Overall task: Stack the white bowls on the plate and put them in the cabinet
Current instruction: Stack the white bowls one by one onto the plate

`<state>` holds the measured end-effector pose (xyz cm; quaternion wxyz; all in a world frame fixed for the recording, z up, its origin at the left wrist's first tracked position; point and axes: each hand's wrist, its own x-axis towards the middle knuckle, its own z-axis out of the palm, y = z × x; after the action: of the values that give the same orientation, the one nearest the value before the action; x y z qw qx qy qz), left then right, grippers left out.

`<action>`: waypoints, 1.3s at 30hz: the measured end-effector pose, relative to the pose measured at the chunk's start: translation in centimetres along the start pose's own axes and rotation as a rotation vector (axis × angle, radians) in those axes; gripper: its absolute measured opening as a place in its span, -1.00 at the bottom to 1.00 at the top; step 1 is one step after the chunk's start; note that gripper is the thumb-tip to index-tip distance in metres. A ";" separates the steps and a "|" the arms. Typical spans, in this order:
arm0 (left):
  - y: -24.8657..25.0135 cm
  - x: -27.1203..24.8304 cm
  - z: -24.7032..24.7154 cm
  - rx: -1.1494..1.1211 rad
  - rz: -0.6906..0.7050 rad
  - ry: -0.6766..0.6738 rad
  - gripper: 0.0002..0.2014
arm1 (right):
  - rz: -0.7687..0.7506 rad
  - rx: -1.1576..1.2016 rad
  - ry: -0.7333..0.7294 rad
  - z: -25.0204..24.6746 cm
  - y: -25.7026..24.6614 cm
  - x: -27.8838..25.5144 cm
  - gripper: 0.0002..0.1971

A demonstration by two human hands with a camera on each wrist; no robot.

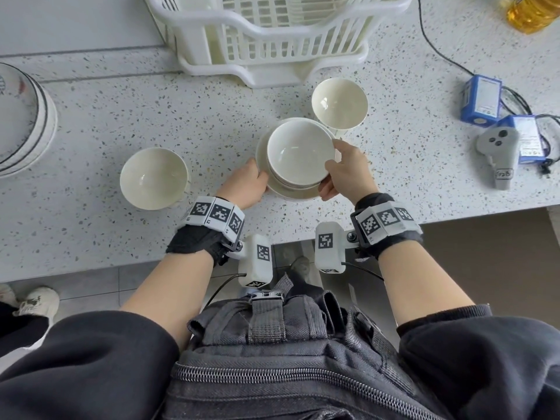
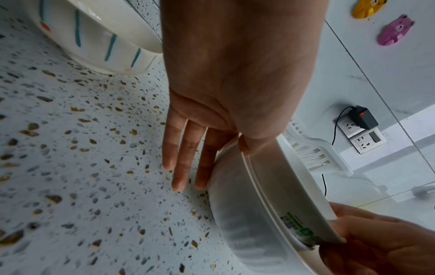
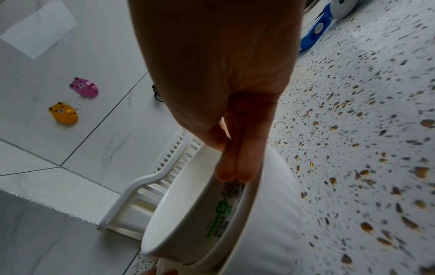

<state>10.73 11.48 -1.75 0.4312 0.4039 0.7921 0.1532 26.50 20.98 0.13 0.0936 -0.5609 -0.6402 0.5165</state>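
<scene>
Over the counter (image 1: pixel 121 95), both hands (image 1: pixel 247 184) clasp the plate (image 1: pixel 274 186).

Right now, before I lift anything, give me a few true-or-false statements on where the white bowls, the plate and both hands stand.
1. A white ceramic bowl sits stacked on the round white plate. True.
2. Both hands are on that stack: the left hand at the plate's left edge, the right hand on the bowl's rim. True.
3. Every loose white bowl is already on the plate. False: one bowl stands left of it on the speckled countertop, another behind it.
4. The white plastic dish rack stands nearer the person than the plate. False: it stands behind the plate.
</scene>
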 end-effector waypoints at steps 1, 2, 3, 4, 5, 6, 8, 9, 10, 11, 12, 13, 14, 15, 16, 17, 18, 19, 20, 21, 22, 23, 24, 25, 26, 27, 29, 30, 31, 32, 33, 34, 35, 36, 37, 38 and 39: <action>0.0 0.0 0.0 0.009 0.003 -0.001 -0.68 | 0.000 -0.004 0.001 0.0 0.0 -0.1 -0.32; 0.0 -0.1 -0.1 0.021 0.010 -0.001 -0.68 | 0.000 -0.006 0.006 0.0 0.0 -0.1 -0.33; -0.1 -0.1 -0.2 0.032 0.020 0.006 -0.68 | 0.006 -0.005 0.016 0.0 0.1 -0.1 -0.35; -0.2 -0.2 -0.3 0.042 0.026 0.024 -0.67 | 0.013 -0.001 0.033 0.0 0.1 -0.1 -0.39; -0.3 -0.2 -0.6 0.051 0.035 0.058 -0.66 | 0.021 0.008 0.063 0.0 0.1 -0.1 -0.44; -0.4 -0.3 -1.0 0.055 0.039 0.104 -0.64 | 0.026 0.020 0.116 0.0 0.1 0.0 -0.51; -0.8 -0.6 -1.9 0.032 0.050 0.236 -0.68 | 0.010 0.026 0.267 0.1 0.0 0.0 -0.63; -1.0 -0.9 -2.5 0.023 0.059 0.316 -0.72 | 0.002 0.017 0.346 0.2 -0.1 0.0 -0.65; -1.2 -1.1 -3.2 0.022 0.063 0.400 -0.70 | 0.001 0.006 0.415 0.3 -0.1 0.0 -0.67; -1.4 -1.3 -3.8 0.022 0.063 0.483 -0.67 | 0.003 -0.004 0.468 0.3 -0.1 0.1 -0.69; -1.9 -1.5 -4.4 0.023 0.052 0.563 -0.65 | 0.011 -0.015 0.505 0.5 -0.1 0.0 -0.71; -2.4 -1.6 -5.0 0.025 0.033 0.638 -0.63 | 0.016 -0.024 0.534 0.8 0.0 0.0 -0.71; -3.2 -1.7 -5.4 0.029 0.000 0.701 -0.62 | 0.015 -0.029 0.553 1.2 0.0 -0.1 -0.70; -3.9 -1.9 -5.8 0.034 -0.045 0.754 -0.61 | 0.007 -0.027 0.564 1.6 0.0 -0.2 -0.68; -4.8 -2.1 -6.1 0.043 -0.104 0.796 -0.59 | 0.001 -0.025 0.566 2.0 0.0 -0.2 -0.66; -5.6 -2.4 -6.3 0.052 -0.167 0.822 -0.57 | 0.002 -0.023 0.560 2.5 0.1 -0.4 -0.64; -6.4 -2.7 -6.5 0.057 -0.238 0.829 -0.53 | 0.008 -0.020 0.553 2.9 0.1 -0.5 -0.63; -7.2 -3.0 -6.6 0.049 -0.308 0.821 -0.48 | 0.014 -0.012 0.543 3.4 0.3 -0.6 -0.62; -7.9 -3.2 -6.6 0.032 -0.370 0.802 -0.41 | 0.015 -0.003 0.538 3.8 0.4 -0.8 -0.61; -8.5 -3.4 -6.6 0.003 -0.418 0.779 -0.35 | 0.018 0.009 0.533 4.2 0.4 -1.0 -0.59; -9.2 -3.5 -6.6 -0.034 -0.449 0.756 -0.31 | 0.021 0.022 0.534 4.6 0.4 -1.3 -0.58; -9.8 -3.6 -6.6 -0.071 -0.467 0.735 -0.30 | 0.025 0.038 0.538 5.0 0.4 -1.4 -0.56; -10.3 -3.6 -6.6 -0.104 -0.477 0.714 -0.30 | 0.028 0.053 0.544 5.3 0.4 -1.5 -0.56; -10.7 -3.7 -6.7 -0.123 -0.484 0.697 -0.32 | 0.030 0.064 0.549 5.6 0.4 -1.5 -0.55; -10.9 -3.7 -6.8 -0.130 -0.490 0.685 -0.36 | 0.032 0.069 0.553 5.9 0.5 -1.6 -0.54; -11.1 -3.8 -7.0 -0.132 -0.502 0.670 -0.41 | 0.037 0.070 0.553 6.2 0.5 -1.6 -0.53; -11.4 -3.9 -7.4 -0.145 -0.541 0.643 -0.51 | 0.046 0.062 0.544 6.6 0.7 -1.6 -0.52; -11.7 -3.8 -7.4 -0.163 -0.562 0.630 -0.54 | 0.048 0.055 0.539 6.7 0.9 -1.6 -0.51; -11.9 -3.6 -7.4 -0.186 -0.577 0.612 -0.56 | 0.050 0.055 0.531 6.7 1.0 -1.6 -0.51; -11.9 -3.5 -7.4 -0.213 -0.575 0.595 -0.58 | 0.054 0.060 0.525 6.7 1.0 -1.5 -0.50; -11.8 -3.4 -7.3 -0.241 -0.567 0.580 -0.60 | 0.059 0.064 0.520 6.7 1.1 -1.5 -0.50; -11.5 -3.3 -7.2 -0.270 -0.551 0.574 -0.61 | 0.059 0.068 0.514 6.7 1.1 -1.5 -0.49; -11.0 -3.3 -7.2 -0.290 -0.535 0.575 -0.62 | 0.056 0.072 0.507 6.7 1.2 -1.6 -0.49; -10.4 -3.3 -7.2 -0.315 -0.510 0.584 -0.62 | 0.052 0.075 0.501 6.5 1.1 -1.6 -0.49; -9.7 -3.3 -7.3 -0.335 -0.487 0.597 -0.62 | 0.047 0.076 0.493 6.5 1.1 -1.7 -0.49; -9.0 -3.2 -7.3 -0.351 -0.457 0.608 -0.63 | 0.042 0.073 0.484 6.2 1.2 -1.6 -0.49; -8.1 -3.2 -7.4 -0.359 -0.426 0.620 -0.64 | 0.042 0.071 0.471 5.9 1.2 -1.5 -0.48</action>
<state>1.62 4.69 -0.45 0.2578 0.0842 0.9110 0.3106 23.62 16.32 -2.76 0.2494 -0.6756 -0.5701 0.3954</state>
